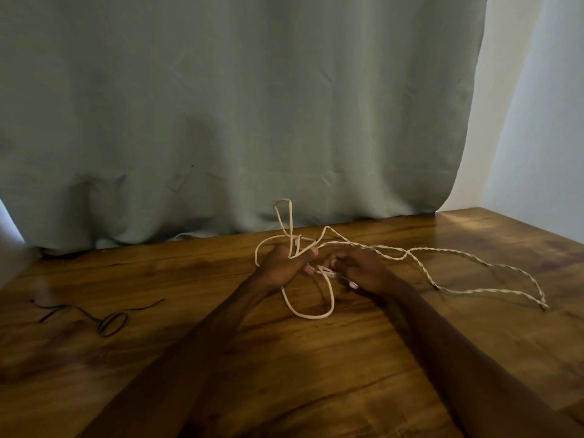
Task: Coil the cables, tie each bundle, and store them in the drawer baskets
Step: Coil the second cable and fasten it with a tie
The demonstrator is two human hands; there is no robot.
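Note:
A white cable [311, 315] lies in loose loops on the wooden table [316, 374], near its far edge. My left hand [281, 267] grips several of its loops, and one loop stands up above my fingers. Just to the right, my right hand [363, 271] pinches a strand of the same cable close to the left hand. From there a twisted length of white cable [474, 290] trails off to the right across the table. A thin dark cable [110, 320] lies loose on the table at the left, away from both hands.
A grey-green curtain [237, 105] hangs right behind the table's far edge. A pale wall [543, 121] shows at the right. No drawer or basket is in view.

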